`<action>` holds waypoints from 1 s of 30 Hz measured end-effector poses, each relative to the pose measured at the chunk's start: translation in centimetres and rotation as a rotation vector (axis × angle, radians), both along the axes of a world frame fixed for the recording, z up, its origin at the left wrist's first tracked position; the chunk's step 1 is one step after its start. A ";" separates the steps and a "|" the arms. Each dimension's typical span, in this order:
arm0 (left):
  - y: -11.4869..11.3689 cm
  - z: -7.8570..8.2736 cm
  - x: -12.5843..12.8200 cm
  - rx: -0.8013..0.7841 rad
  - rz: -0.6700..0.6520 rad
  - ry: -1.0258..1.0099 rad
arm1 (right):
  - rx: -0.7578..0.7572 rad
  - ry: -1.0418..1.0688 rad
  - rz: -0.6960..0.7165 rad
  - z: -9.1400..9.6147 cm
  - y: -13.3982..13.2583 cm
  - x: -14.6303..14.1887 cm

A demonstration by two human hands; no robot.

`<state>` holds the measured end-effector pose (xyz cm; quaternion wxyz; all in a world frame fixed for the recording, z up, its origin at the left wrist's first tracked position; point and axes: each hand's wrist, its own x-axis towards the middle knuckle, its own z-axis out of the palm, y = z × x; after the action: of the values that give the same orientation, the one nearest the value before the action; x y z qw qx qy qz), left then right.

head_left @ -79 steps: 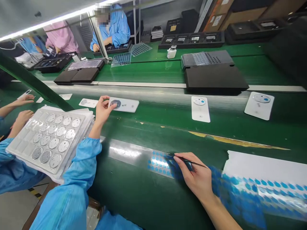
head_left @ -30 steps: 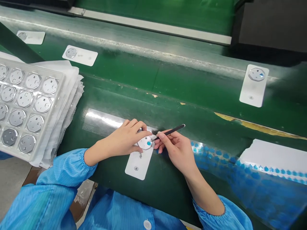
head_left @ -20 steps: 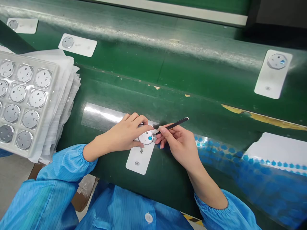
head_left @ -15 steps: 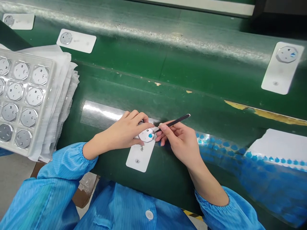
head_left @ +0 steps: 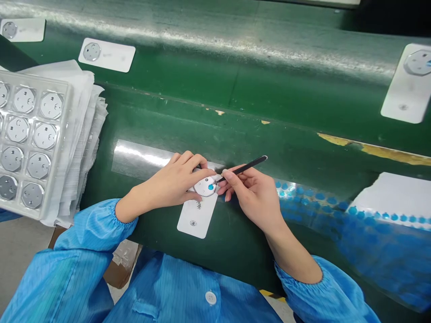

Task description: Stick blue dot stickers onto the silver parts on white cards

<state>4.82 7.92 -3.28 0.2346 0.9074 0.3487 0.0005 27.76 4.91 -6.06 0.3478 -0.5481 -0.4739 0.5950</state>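
A long white card [head_left: 193,224] with small dark printed marks lies on the green work surface in front of me. At its top end is a round silver plate [head_left: 201,190] bearing a blue dot [head_left: 211,187]. My left hand [head_left: 180,181] grips the plate by its edges, thumb below and fingers above. My right hand [head_left: 251,190] is closed around slim black tweezers [head_left: 249,165], pencil-fashion. Their tip is at the plate beside the blue dot; whether it touches the dot I cannot tell.
At left, a clear tray [head_left: 63,130] of silver plates rests on stacked white sheets [head_left: 76,148]. Similar cards lie at the back left [head_left: 116,57] and right [head_left: 402,96]. On the right spreads a clear film [head_left: 380,251] with blue dots, near white paper [head_left: 400,193]. A clear strip [head_left: 134,161] lies behind my left hand.
The view has shifted slightly, and the card at the far right now sits nearer the picture's edge. Both hands keep nearly the same grip and place on the plate and tweezers.
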 end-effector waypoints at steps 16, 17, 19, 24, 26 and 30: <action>-0.1 1.4 0.8 -0.176 0.203 -0.102 | 0.927 -0.273 -0.111 1.3 -1.4 0.0; 0.0 1.4 0.8 -0.303 0.234 -0.220 | 0.894 -0.242 -0.152 1.5 -1.6 0.1; 0.0 1.5 1.0 -0.556 0.316 -0.467 | 0.718 -0.181 -0.147 1.8 -2.0 0.5; -1.1 0.9 3.5 -0.792 0.523 -0.828 | 0.131 0.134 -0.009 2.0 -2.7 1.0; -1.6 0.6 4.5 -0.812 0.569 -0.863 | 0.036 0.181 -0.030 2.0 -2.5 1.2; -2.3 0.3 5.8 -0.805 0.627 -0.910 | -0.005 0.171 -0.060 1.9 -2.0 1.6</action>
<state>10.59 5.57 -2.95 0.6659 0.5151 0.4345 0.3201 29.35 2.92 -4.20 0.4032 -0.5102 -0.4241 0.6303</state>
